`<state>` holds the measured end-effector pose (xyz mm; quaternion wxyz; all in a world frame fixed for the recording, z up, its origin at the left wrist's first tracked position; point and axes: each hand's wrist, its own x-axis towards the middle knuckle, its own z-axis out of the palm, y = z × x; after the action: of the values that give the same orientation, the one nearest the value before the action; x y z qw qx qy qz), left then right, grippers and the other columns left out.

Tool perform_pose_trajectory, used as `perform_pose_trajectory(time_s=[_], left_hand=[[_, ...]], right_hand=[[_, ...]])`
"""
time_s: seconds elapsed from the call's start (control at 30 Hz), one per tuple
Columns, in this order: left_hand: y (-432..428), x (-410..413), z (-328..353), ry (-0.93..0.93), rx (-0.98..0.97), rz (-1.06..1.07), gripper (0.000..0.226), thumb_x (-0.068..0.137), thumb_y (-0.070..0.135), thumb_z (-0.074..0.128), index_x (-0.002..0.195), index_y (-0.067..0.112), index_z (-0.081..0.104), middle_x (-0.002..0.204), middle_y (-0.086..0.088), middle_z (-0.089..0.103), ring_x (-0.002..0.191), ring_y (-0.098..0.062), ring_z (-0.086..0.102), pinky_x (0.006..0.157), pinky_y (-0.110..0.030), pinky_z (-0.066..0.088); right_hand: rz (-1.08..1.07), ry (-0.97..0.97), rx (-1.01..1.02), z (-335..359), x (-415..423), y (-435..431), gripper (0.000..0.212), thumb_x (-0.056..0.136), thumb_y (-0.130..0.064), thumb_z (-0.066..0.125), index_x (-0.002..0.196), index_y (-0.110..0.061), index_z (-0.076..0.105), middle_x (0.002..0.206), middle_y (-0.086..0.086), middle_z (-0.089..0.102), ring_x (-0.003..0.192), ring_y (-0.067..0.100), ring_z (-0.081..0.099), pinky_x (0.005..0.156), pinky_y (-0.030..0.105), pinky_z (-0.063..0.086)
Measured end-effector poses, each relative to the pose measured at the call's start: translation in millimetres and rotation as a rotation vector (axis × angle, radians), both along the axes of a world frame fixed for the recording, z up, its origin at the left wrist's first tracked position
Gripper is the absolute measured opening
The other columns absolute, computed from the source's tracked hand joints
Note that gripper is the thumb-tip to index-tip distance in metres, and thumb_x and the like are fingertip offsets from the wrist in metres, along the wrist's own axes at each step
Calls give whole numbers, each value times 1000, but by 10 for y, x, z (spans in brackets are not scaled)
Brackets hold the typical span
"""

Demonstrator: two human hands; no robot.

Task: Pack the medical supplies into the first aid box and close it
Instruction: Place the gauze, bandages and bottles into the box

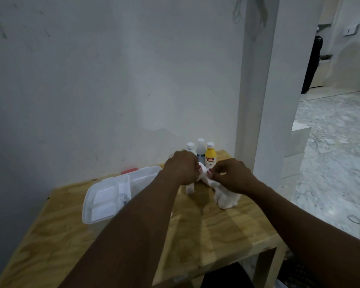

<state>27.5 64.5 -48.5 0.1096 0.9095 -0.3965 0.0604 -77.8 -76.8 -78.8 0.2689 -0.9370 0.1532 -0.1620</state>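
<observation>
A white gauze bandage (224,197) hangs between both hands above the wooden table (216,229), its loose ends drooping onto the tabletop. My left hand (182,168) pinches one end of the bandage and my right hand (231,175) pinches the other, close together. The clear plastic first aid box (104,196) sits to the left with its divided inside and a red latch (129,171) at the back. My left forearm crosses over its right part. Behind the hands stand three small bottles: a white-capped one (190,146), a taller pale one (200,149) and a yellow one (210,155).
A white wall runs right behind the table and a white pillar (264,100) rises at its right rear corner. The table's right edge drops off to a marble floor (337,163). A dark opening lies under the table's front.
</observation>
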Motion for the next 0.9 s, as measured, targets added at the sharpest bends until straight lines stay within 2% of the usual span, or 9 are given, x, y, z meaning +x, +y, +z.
perform_pose_trajectory(time_s=[0.07,0.17,0.27,0.33,0.5,0.6,0.77,0.9], left_hand=[[129,55,189,16,-81,11,24,90,38,67,87,16,77,97,-8,71,92,-26,66,80,-35,55],[436,132,434,41,-178,55,21,89,37,68,89,17,73,100,-3,71,95,-24,65,86,-39,56],[843,229,536,57,-228,108,21,88,43,71,86,21,69,99,-1,70,95,-23,65,87,-38,55],[1160,284,540,60,-247,156,25,87,44,72,89,19,72,99,-2,71,94,-22,65,86,-38,56],[1969,379,457,84,-282,287,24,85,43,75,88,19,76,92,4,75,88,-15,68,85,-38,57],[2340,395,379,97,-310,345,23,85,42,76,85,19,77,89,4,76,88,-15,69,84,-37,57],[2528,374,236,137,-315,337,23,86,39,76,90,16,78,91,2,76,89,-15,69,83,-35,57],[2415,408,164,153,-325,311,23,86,39,76,95,17,77,96,3,75,93,-14,68,85,-35,57]], right_hand=[[-6,-83,121,134,34,36,26,86,-39,67,77,-17,77,77,4,74,74,23,68,71,39,54],[-6,-197,324,308,84,213,18,82,-33,70,75,-19,79,76,-1,75,74,16,66,73,34,50],[71,-232,393,427,188,521,19,84,-32,70,77,-17,78,80,0,76,79,12,67,75,31,49],[145,-254,395,502,281,778,19,84,-32,71,79,-16,78,81,-1,76,82,11,69,79,33,53],[341,-186,197,552,505,1506,28,84,-43,70,86,-16,78,85,-1,76,81,13,69,80,35,57],[426,-149,91,430,568,1849,27,83,-47,66,83,-22,76,86,-6,75,85,10,68,82,40,57],[418,-110,-1,266,622,2052,29,82,-53,65,87,-26,73,92,-11,72,91,9,65,86,41,54],[366,-130,-73,240,644,2021,22,87,-47,62,92,-27,71,98,-11,73,97,10,65,88,39,51]])
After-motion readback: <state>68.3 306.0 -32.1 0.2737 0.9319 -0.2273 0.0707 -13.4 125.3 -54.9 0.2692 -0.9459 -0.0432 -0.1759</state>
